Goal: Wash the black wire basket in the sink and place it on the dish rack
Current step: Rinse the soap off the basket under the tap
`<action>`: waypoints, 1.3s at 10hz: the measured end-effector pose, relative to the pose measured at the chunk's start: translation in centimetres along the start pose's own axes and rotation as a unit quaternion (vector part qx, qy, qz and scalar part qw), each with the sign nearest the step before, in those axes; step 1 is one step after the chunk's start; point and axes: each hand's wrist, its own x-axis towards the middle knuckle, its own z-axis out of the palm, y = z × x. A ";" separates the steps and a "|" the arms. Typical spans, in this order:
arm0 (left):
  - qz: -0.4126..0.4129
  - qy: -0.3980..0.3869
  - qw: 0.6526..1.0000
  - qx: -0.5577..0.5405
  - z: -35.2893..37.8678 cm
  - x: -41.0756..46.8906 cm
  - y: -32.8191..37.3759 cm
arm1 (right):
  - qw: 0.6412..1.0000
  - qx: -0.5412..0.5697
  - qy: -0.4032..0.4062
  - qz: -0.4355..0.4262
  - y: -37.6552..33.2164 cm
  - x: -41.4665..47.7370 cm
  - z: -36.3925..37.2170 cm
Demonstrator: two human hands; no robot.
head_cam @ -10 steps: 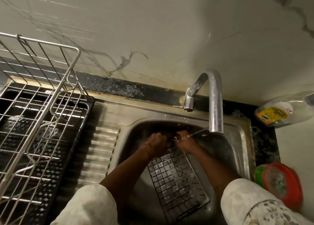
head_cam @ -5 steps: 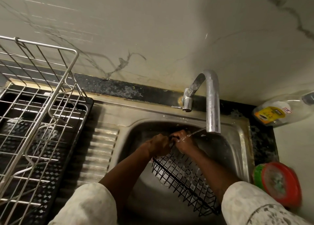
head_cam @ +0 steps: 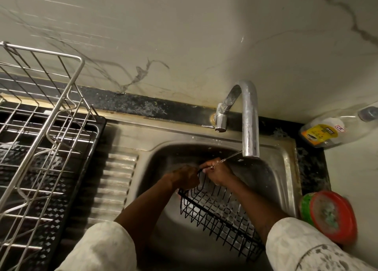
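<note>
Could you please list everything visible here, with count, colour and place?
wire basket: one, black, tilted in the sink, held at its far edge
sink: one, steel, centre
faucet: one, chrome, behind the basin, thin stream running
dish rack: one, silver wire on a black tray, left
bottle: one, clear with yellow label, lying at right
round container: one, red and green, right counter
left hand: on the basket rim
right hand: on the basket rim, under the stream

Pale marble-veined wall [head_cam: 204,35]; black speckled countertop strip [head_cam: 143,105] along its base; dim warm light.
</note>
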 end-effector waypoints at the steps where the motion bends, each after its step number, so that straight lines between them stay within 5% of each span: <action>1: -0.002 0.007 1.000 0.009 -0.1 -0.5 -0.1 | 1.000 0.005 -0.002 -0.017 -0.9 0.3 0.8; 6: -0.109 0.052 0.976 -0.183 -1.7 -3.4 -4.2 | 0.998 -0.006 0.010 -0.069 2.4 -0.8 0.1; 9: -0.052 0.168 0.979 0.101 -0.8 -0.7 -3.2 | 0.995 0.065 0.023 -0.066 0.2 -0.2 0.6; 13: 0.005 0.111 0.993 0.028 -0.2 1.6 -3.6 | 0.992 -0.072 -0.011 -0.103 -1.5 0.6 1.2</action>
